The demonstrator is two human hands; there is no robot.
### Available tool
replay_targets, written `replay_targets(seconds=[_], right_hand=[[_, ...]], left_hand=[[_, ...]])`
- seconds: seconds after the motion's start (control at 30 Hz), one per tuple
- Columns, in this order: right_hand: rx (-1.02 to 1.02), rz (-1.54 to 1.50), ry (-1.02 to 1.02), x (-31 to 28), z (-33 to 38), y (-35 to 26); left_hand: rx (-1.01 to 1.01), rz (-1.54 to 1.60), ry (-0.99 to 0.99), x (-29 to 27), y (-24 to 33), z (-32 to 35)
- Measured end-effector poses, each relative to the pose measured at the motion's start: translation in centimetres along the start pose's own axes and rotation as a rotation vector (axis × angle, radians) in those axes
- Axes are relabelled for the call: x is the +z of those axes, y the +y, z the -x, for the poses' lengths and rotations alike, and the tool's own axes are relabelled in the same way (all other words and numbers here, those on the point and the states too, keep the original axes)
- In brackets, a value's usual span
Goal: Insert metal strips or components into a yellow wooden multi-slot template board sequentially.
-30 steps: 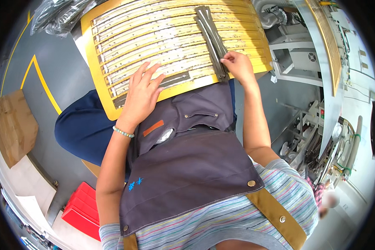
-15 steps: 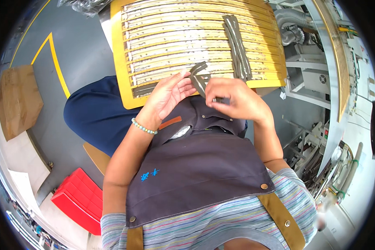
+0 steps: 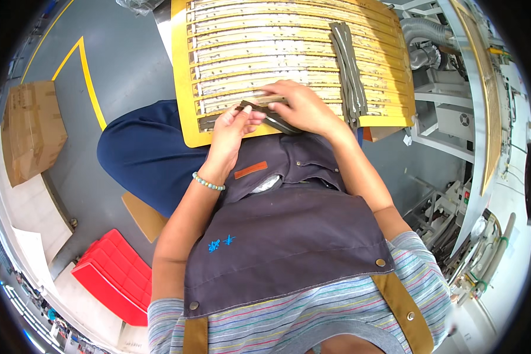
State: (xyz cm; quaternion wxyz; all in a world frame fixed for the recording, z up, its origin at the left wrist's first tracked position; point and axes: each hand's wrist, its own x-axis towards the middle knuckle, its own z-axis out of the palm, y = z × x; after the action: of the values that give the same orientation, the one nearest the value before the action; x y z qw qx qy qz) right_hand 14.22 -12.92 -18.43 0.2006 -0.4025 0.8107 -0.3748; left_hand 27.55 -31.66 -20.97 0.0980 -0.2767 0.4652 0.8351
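- Brown box [image 3: 35,133], cardboard, stands on the grey floor at far left.
- Yellow line [image 3: 92,88], angled, marks the floor right of the box.
- Red bin [image 3: 115,271] sits nearer the person, at lower left.
- Yellow board [image 3: 185,76], with parallel slots across it, lies before the person. A dark strip is visible in its near left corner, partly behind the left hand.
- Left hand [image 3: 233,127]: narrow grip, thumb and fingers pinching one end of the strip [image 3: 275,122]. A beaded bracelet [image 3: 208,181] circles the wrist.
- The strip, dark with a pale line along it, slants from the left fingertips to beneath the right hand, over the board's near edge.
- Right hand [image 3: 304,106]: palm down above the strip, fingers extended leftward; whether it grips the strip, cannot tell.
- Dark bundle [image 3: 350,71] of strips lies lengthwise away from the person, across the slots, right of the right hand.
- Grey hose [image 3: 428,30], ribbed, curves beyond the board's right edge.
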Motion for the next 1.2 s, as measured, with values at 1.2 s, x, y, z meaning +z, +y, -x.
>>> replay_targets(seconds=[1.2], right_hand=[[0.408,-0.797,-0.430,5.7,-2.3,-2.2]], left_hand=[[0.226,-0.447,0.082,-8.1,4.5,2.5]])
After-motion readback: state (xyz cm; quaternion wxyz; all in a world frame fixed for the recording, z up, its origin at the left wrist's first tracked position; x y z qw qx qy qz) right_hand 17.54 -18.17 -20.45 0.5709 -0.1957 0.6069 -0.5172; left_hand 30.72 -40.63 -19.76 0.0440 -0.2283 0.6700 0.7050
